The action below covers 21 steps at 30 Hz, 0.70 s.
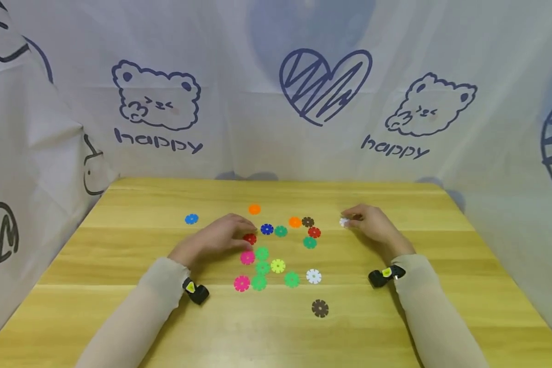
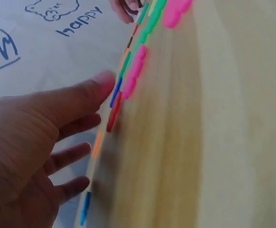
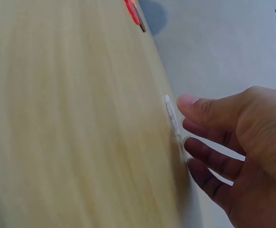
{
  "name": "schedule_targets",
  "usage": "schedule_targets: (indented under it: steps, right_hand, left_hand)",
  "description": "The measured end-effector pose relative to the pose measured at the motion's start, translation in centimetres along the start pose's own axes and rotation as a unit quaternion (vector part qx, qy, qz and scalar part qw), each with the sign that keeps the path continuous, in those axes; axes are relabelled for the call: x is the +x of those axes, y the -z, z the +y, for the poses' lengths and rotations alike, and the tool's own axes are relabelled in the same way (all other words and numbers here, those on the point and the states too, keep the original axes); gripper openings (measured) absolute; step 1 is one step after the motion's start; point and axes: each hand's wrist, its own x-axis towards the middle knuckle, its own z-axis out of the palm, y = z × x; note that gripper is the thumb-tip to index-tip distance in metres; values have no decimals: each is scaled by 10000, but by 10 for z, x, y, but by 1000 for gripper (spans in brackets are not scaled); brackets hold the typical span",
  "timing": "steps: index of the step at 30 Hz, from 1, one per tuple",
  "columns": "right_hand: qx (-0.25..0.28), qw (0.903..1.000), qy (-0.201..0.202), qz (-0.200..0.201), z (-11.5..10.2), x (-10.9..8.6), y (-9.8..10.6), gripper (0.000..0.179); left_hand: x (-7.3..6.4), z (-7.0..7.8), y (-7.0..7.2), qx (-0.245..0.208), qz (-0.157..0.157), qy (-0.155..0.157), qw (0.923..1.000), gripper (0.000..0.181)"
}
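Observation:
In the head view my left hand [image 1: 223, 234] hovers with relaxed fingers around a red notched plastic disc [image 1: 250, 239], which it partly hides. The left wrist view shows thumb and fingers apart, nothing between them, beside this red disc [image 2: 114, 114]. My right hand [image 1: 373, 223] is at a white notched disc [image 1: 343, 222] on the far right. Thumb and fingertips are close to this white disc [image 3: 172, 116] in the right wrist view, loosely bent and not pinching it; contact is unclear. Dark blue [image 1: 267, 229] and pink [image 1: 247, 257] discs lie near the left hand.
Several more discs are spread flat over the wooden table [image 1: 119, 327]: a light blue disc [image 1: 191, 219] at left, green discs [image 1: 259, 282] mid-table, another white disc [image 1: 314, 276] and a brown disc [image 1: 320, 308] nearer the front. A white printed cloth [image 1: 248, 128] hangs behind.

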Motion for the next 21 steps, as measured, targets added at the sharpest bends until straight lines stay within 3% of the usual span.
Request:
schedule_targets:
  steps: [5,16,21]
  right_hand:
    - [441,9988,-195,-6,8,-1,-3,26]
    - [-198,9987,417,203,12,2,-6,27]
    - [-282,9989,335,158,9,2,-8,24]
  left_hand:
    - [0,-5,-6,-37,154,-170,9997,42]
    - [1,-8,-9,-30,417,-664,9969,28]
    - [1,-8,-9,-71,439,-623,9971,25]
